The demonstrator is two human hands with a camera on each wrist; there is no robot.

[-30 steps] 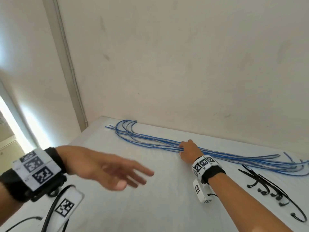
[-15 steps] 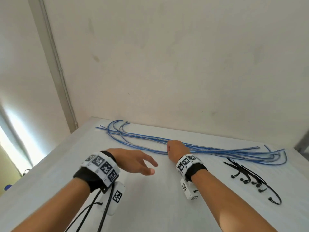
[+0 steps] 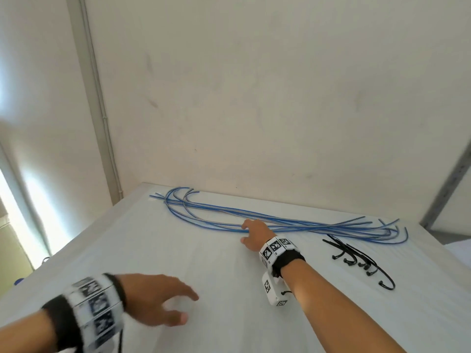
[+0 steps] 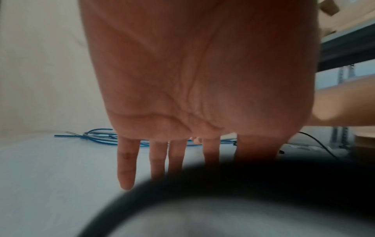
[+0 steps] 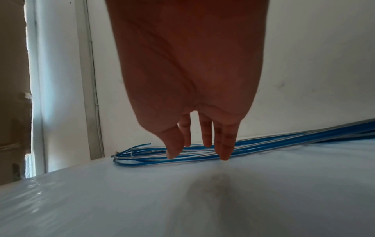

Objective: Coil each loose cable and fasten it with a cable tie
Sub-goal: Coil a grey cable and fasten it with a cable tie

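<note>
Reaching right hand, fingers loose, onto blue cables beyond; left hand empty, spread. Best singling out one strand before coiling.

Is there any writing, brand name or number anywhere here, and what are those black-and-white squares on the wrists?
No readable words, brands or numbers in any view.
Right wristband: black-and-white square code patterns, no letters.
White block under the right wrist: the same kind of patterns.
Left wristband: same patterns, blurred.
Blue cables, black cable ties and wall: no print visible.
</note>
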